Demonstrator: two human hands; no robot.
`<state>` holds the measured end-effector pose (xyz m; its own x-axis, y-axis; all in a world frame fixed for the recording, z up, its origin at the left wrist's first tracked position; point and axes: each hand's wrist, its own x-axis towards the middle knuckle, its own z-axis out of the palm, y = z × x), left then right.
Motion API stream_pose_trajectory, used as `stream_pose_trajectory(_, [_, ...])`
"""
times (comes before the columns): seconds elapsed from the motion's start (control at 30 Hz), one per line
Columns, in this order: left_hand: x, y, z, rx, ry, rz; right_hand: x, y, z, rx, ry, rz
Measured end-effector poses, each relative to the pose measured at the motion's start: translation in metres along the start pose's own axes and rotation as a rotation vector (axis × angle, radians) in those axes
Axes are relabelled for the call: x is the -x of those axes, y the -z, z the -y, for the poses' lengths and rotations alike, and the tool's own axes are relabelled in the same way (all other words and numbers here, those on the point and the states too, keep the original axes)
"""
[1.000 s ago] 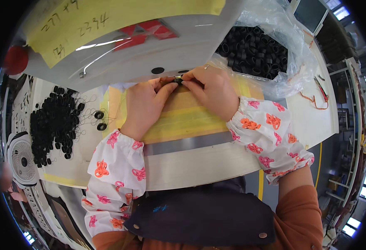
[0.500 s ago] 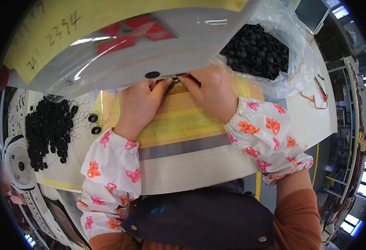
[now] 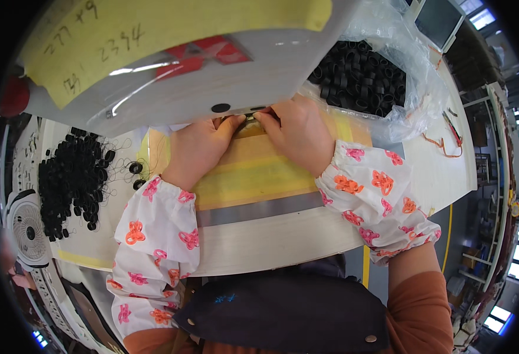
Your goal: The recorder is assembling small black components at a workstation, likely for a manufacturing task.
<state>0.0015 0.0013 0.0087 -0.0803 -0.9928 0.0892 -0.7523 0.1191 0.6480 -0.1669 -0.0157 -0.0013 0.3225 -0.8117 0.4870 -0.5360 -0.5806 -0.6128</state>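
Note:
Both hands meet under the lower edge of a big light-grey machine housing (image 3: pixel 153 97). My left hand (image 3: pixel 197 147) has thumb and finger pinched together there. Opposite it, my right hand (image 3: pixel 300 133) also pinches close to the same spot. Between the fingertips a small part shows only as a sliver, too hidden to name. Below the hands, yellow and tan tape strips (image 3: pixel 259 177) cover the work surface. White sleeve covers with pink and orange figures reach up to my wrists.
At the right back a clear plastic bag (image 3: pixel 416 112) holds many black rings (image 3: pixel 362 79). A heap of black coils with thin wires (image 3: pixel 76 180) lies on the left, beside a white fan (image 3: pixel 28 230). Red-handled tweezers or pliers (image 3: pixel 453 128) lie at the far right near a small screen (image 3: pixel 439 23).
The view has shifted slightly, so the housing and its surroundings sit a little differently. My hands keep their pinch at the same spot, with only slight finger movement.

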Motion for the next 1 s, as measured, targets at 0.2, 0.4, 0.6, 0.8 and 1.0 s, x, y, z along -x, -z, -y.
stream_pose_trajectory(0.2, [0.004, 0.000, -0.001, 0.027, -0.008, 0.010, 0.002, -0.001, -0.002, 0.024, -0.002, 0.053])
stream_pose_trajectory(0.4, [0.005, 0.000, 0.008, 0.081, -0.150, -0.116, -0.001, -0.003, 0.003, -0.002, -0.016, 0.090])
stream_pose_trajectory(0.6, [0.002, -0.002, 0.004, 0.062, -0.124, -0.077, -0.001, -0.002, 0.002, -0.018, -0.094, 0.098])
stream_pose_trajectory(0.8, [0.004, 0.000, 0.000, 0.042, 0.060, -0.008, -0.002, -0.003, -0.001, -0.012, -0.063, 0.094])
stream_pose_trajectory(1.0, [-0.002, -0.007, 0.000, 0.057, 0.050, -0.044, -0.002, 0.002, -0.004, -0.010, -0.027, 0.023])
